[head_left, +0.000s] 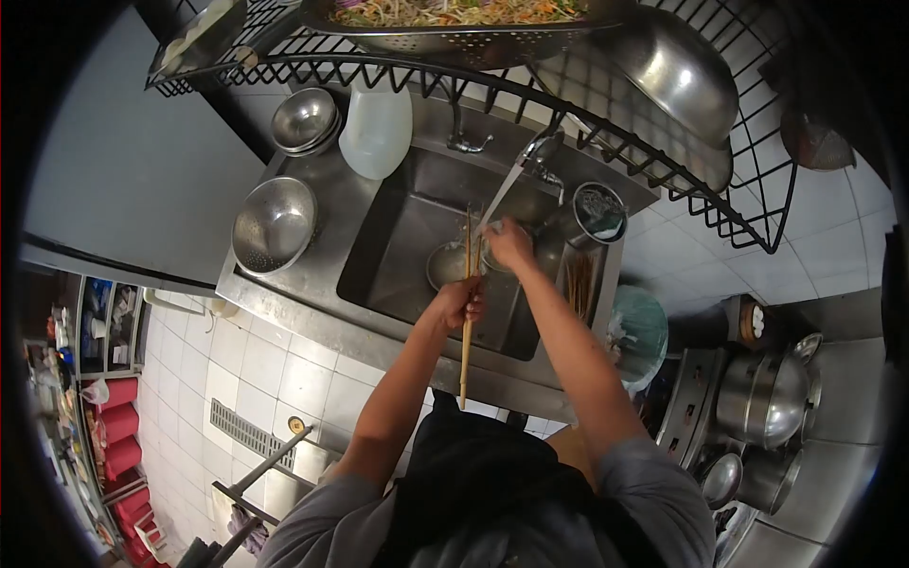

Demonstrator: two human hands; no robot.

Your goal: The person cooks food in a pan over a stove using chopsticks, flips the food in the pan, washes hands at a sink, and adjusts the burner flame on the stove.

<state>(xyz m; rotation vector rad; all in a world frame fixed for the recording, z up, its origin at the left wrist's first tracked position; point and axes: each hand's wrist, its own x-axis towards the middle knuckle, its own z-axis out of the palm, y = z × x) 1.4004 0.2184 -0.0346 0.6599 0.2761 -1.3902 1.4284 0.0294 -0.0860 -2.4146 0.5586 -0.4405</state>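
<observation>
My left hand is wrapped round a pair of long wooden chopsticks above the sink. Their thin ends point away from me, towards the tap. A stream of water runs from that tap down beside the chopsticks. Close to their upper part, at the stream, is my right hand with its fingers curled in; what they grip is hidden. Below the hands a round metal bowl lies in the basin, partly covered by the chopsticks.
A colander, stacked bowls and a whitish plastic jug stand left of the basin. On the right are a metal container and thin sticks. A black wire rack overhangs the sink, holding a perforated tray of shredded vegetables.
</observation>
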